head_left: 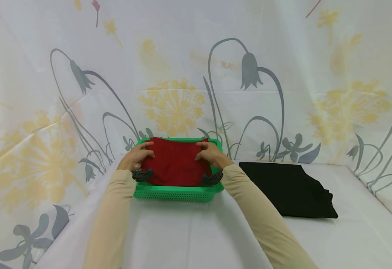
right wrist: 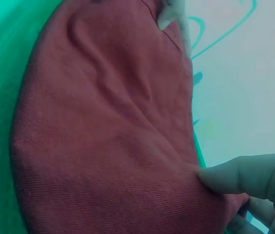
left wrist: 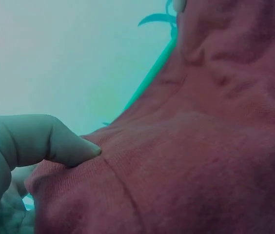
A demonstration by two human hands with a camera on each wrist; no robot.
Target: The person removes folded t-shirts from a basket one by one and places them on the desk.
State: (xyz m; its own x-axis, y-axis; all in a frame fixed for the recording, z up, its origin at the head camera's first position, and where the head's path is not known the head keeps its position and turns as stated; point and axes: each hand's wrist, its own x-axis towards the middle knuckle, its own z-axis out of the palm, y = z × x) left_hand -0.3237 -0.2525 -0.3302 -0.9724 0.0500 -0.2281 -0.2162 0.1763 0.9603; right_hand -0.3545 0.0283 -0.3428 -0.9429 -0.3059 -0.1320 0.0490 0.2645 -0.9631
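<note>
A folded red cloth garment lies over the green plastic basket, covering most of its inside. At the cloth's left far corner my left hand pinches the edge, thumb on top and fingers beneath. My right hand pinches the opposite far corner in the same way. In the left wrist view the thumb presses on ribbed fabric beside a seam. The right wrist view has the other thumb on the cloth, which sags in soft folds between the hands.
A black folded garment lies on the white-covered table to the right of the basket, beyond my right forearm. Behind the basket hangs a flower-printed curtain, close to its far rim.
</note>
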